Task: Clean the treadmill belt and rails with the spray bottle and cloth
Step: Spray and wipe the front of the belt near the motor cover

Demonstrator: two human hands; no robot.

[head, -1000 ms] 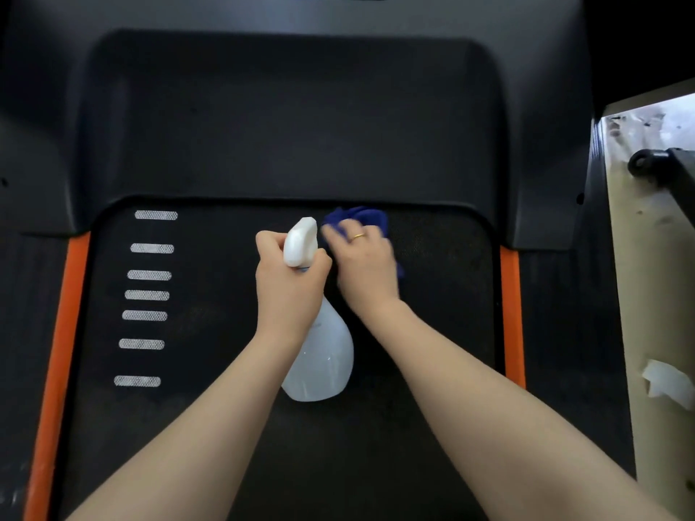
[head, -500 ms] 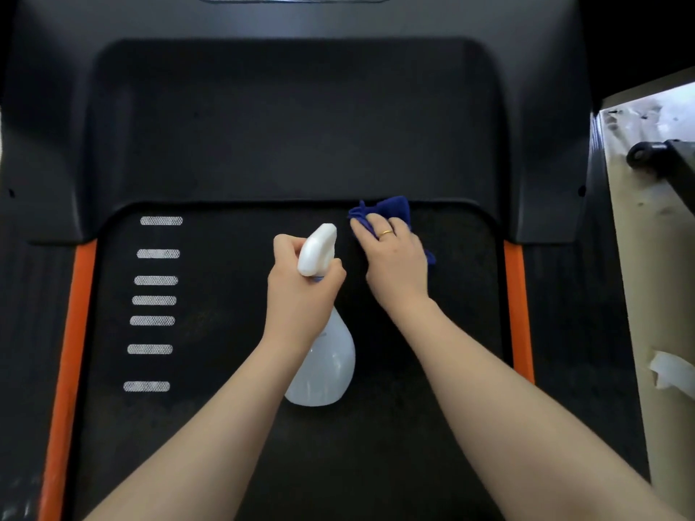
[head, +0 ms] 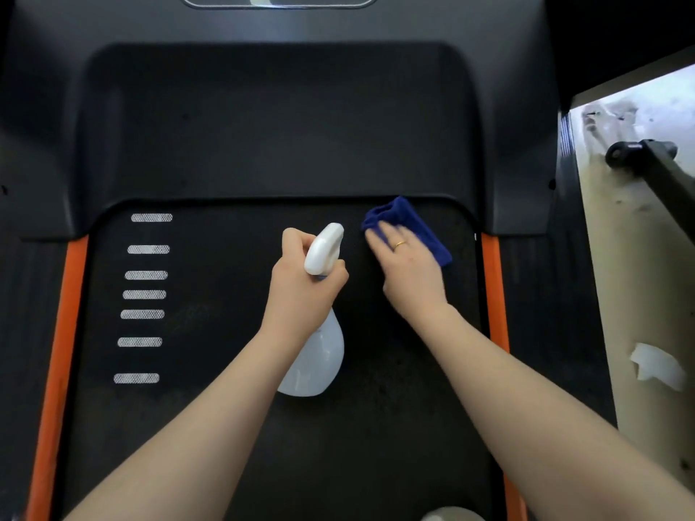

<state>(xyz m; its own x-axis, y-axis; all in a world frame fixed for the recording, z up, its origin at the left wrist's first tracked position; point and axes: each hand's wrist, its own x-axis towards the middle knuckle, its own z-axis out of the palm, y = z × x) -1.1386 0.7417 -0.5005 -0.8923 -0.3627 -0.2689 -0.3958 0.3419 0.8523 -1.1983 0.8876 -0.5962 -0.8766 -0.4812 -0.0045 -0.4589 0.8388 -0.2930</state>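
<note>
Black treadmill belt [head: 233, 426] fills our view, flanked by orange rails [head: 493, 287], with a column of white dashes [head: 144, 294] at its left and no writing we can read. Our left hand [head: 304, 291] is clenched around the neck of the white spray bottle [head: 319, 355], held above the belt's middle. Our right hand [head: 410, 272], ring on one finger, lies nearly flat with fingers extended, pressing the blue cloth [head: 408, 223] onto the belt near its front right corner.

Dim overall; the treadmill belt [head: 210, 426] and motor cover [head: 270, 118] read near-black with little detail. Bright daylight falls on the floor [head: 639, 280] at right, washing out its far end. Right hand [head: 408, 270] motion-blurred; wide-angle bowing at edges.
</note>
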